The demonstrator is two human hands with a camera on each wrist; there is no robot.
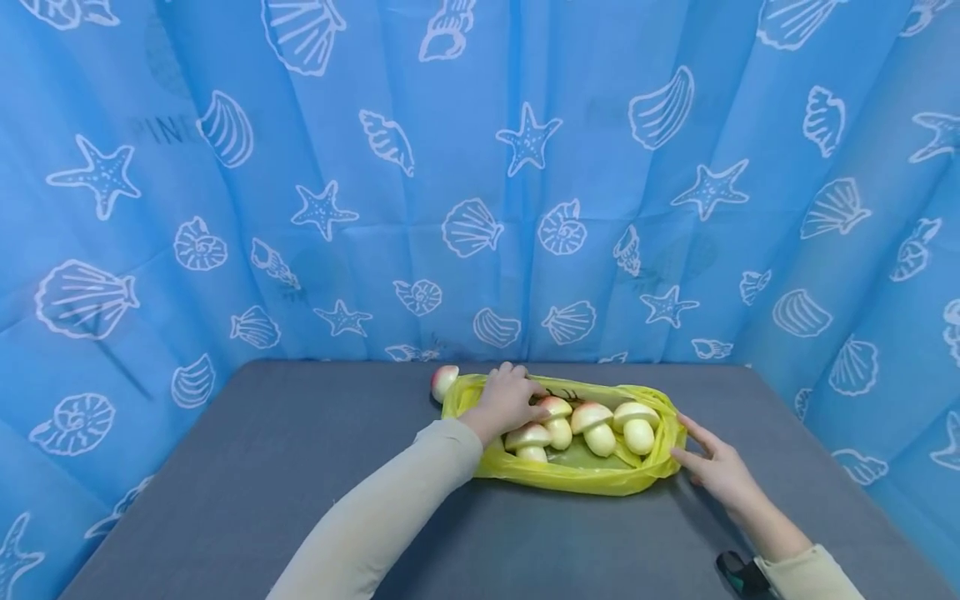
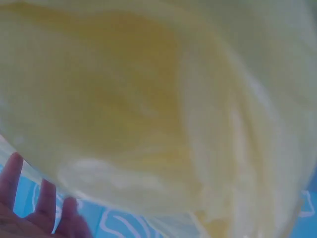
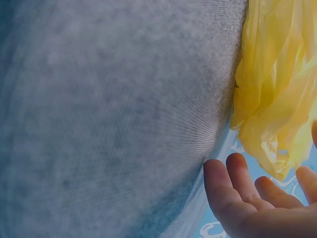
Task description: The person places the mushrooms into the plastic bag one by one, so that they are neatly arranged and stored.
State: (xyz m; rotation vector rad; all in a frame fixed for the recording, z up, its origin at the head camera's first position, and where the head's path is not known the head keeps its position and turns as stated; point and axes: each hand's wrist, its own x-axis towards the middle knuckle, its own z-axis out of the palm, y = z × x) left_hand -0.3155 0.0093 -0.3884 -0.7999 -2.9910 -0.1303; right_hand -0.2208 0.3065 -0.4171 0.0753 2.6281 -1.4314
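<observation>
A yellow plastic bag (image 1: 581, 479) lies on the table with its mouth spread wide, and several toy mushrooms (image 1: 592, 425) with cream stems and pink-tinged caps sit in it. My left hand (image 1: 508, 402) reaches over the bag's left part, its fingers spread in the left wrist view and its thumb by a mushroom (image 1: 555, 406); what lies under the palm is hidden. At the bag's right end my right hand (image 1: 716, 467) touches the rim with straight fingers. Another mushroom (image 1: 445, 382) shows just outside the bag's far left corner.
The grey tabletop (image 1: 300, 467) runs back to a blue curtain (image 1: 480, 167) printed with shells and starfish, which also rises along both sides. A dark strap-like object (image 1: 738, 573) is beside the right wrist.
</observation>
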